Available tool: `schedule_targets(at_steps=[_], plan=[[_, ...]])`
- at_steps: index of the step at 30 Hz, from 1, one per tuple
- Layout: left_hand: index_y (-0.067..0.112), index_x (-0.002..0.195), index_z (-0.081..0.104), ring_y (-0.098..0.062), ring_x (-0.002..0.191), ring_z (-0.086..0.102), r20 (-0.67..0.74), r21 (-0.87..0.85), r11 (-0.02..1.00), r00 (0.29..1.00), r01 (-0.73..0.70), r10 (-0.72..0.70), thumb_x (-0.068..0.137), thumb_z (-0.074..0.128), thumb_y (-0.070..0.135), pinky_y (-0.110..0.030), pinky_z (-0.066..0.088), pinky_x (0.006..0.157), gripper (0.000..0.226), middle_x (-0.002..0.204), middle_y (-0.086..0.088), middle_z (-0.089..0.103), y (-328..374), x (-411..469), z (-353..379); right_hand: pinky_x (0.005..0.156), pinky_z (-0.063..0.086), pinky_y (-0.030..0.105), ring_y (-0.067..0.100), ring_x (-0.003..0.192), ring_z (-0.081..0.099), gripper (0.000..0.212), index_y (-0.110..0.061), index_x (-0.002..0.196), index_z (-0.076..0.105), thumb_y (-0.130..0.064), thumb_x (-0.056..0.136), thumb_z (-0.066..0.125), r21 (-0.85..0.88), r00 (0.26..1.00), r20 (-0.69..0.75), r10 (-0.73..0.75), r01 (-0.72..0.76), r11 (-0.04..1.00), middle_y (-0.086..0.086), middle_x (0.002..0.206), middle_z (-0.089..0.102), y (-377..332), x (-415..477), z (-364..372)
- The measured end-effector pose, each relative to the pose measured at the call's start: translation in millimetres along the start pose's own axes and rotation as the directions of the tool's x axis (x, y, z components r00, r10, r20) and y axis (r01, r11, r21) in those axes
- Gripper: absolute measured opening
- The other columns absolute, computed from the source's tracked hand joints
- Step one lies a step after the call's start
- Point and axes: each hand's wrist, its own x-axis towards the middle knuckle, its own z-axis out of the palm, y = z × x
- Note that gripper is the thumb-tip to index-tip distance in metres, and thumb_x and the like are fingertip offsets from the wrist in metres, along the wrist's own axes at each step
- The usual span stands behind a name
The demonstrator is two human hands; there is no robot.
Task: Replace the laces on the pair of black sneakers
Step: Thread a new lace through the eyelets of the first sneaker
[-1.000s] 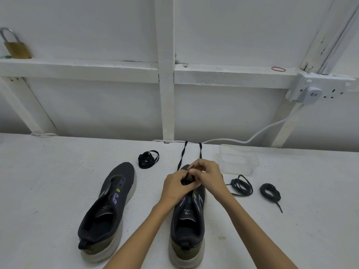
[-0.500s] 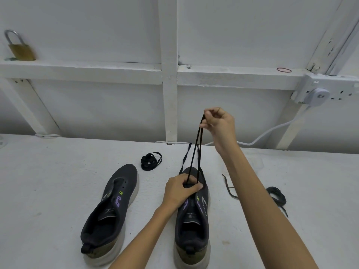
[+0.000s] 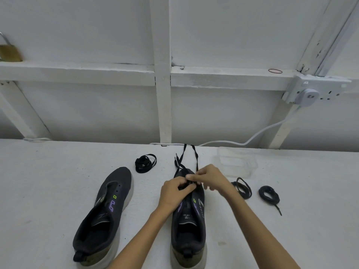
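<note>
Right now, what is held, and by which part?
Right hand pinches the black lace where it leaves the front eyelets of the right sneaker. Left hand pinches at the same spot, apparently the lace too.

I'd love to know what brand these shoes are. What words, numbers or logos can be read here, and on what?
Nothing reads clearly.
Tongue label on the sneaker being laced: pale print, too blurred to read.
Insole mark in the unlaced sneaker: faint, unreadable.
White plug: small dark mark, too small to read.
Padlock: no lettering visible.
</note>
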Motion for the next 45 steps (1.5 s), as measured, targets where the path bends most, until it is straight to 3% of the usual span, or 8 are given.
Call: schedule_targets(at_steps=[4,22,26,29,32,37,42,45], plan=[[0.017,0.08,0.073,-0.012,0.072,0.064,-0.009,-0.031,0.999,1.0,0.022,-0.023,0.082,0.073,0.038,-0.038,0.053,0.072,0.022,0.076,0.002,0.07,-1,0,1,0.062,0.043,0.024,0.001,0.058,0.056,0.01,-0.027,0.073,0.075,-0.034,0.077,0.08,0.114,0.983,-0.176,-0.054,0.074,0.991,-0.014,0.06,0.065,-3,2,27],[0.027,0.086,0.075,0.003,0.085,0.066,0.038,-0.04,0.996,0.996,0.081,-0.08,0.076,0.078,0.038,-0.022,0.053,0.083,0.015,0.087,0.016,0.073,5,1,-4,0.047,0.039,0.018,0.012,0.046,0.046,0.02,-0.007,0.071,0.063,-0.004,0.092,0.064,0.504,0.841,-0.494,-0.22,0.483,0.716,0.003,0.052,0.054,-132,23,-81],[0.024,0.088,0.075,-0.004,0.087,0.067,0.035,-0.024,0.996,0.996,0.082,-0.081,0.079,0.076,0.036,-0.03,0.054,0.085,0.014,0.088,0.011,0.074,3,1,-2,0.042,0.046,0.018,0.012,0.046,0.058,0.006,0.001,0.09,0.062,0.002,0.094,0.057,0.414,0.871,-0.44,-0.219,0.413,0.811,0.014,0.074,0.061,-115,49,-69],[0.024,0.092,0.076,-0.005,0.087,0.067,0.025,-0.013,0.997,0.997,0.075,-0.075,0.079,0.076,0.036,-0.031,0.054,0.086,0.018,0.088,0.01,0.074,1,2,0,0.058,0.057,0.03,0.024,0.061,0.065,0.016,0.009,0.102,0.065,0.003,0.092,0.055,0.006,0.953,-0.293,-0.081,0.086,0.996,0.017,0.086,0.068,-69,68,-53],[0.025,0.093,0.076,-0.004,0.088,0.067,0.023,-0.001,0.997,0.996,0.081,-0.081,0.079,0.075,0.037,-0.031,0.053,0.086,0.019,0.089,0.011,0.074,1,3,0,0.061,0.057,0.028,0.027,0.068,0.07,0.017,0.002,0.104,0.068,0.001,0.088,0.061,-0.358,0.993,-0.103,0.06,-0.093,0.929,0.019,0.094,0.072,-21,71,-26],[0.026,0.091,0.075,-0.001,0.087,0.067,0.02,-0.012,0.998,0.998,0.066,-0.066,0.08,0.075,0.033,-0.03,0.053,0.086,0.014,0.089,0.012,0.074,2,1,1,0.071,0.048,0.032,0.031,0.103,0.063,0.032,-0.02,0.113,0.067,-0.007,0.085,0.059,-0.492,0.991,-0.124,-0.053,-0.014,0.871,0.009,0.117,0.064,16,74,12],[0.024,0.093,0.076,-0.001,0.087,0.067,0.016,-0.018,0.998,0.998,0.06,-0.06,0.08,0.075,0.034,-0.03,0.053,0.086,0.016,0.09,0.011,0.074,3,1,1,0.069,0.04,0.031,0.03,0.101,0.059,0.018,-0.013,0.101,0.069,-0.013,0.091,0.055,-0.63,0.961,-0.214,-0.177,0.003,0.777,0.007,0.113,0.06,16,81,12],[0.022,0.093,0.075,-0.002,0.087,0.067,0.001,-0.016,0.999,0.999,0.037,-0.037,0.08,0.073,0.036,-0.031,0.054,0.084,0.02,0.091,0.011,0.074,2,-2,1,0.066,0.037,0.033,0.032,0.088,0.056,0.014,-0.006,0.094,0.055,-0.017,0.096,0.046,-0.512,0.882,-0.382,-0.275,0.046,0.858,0.009,0.097,0.059,-2,79,-6]])
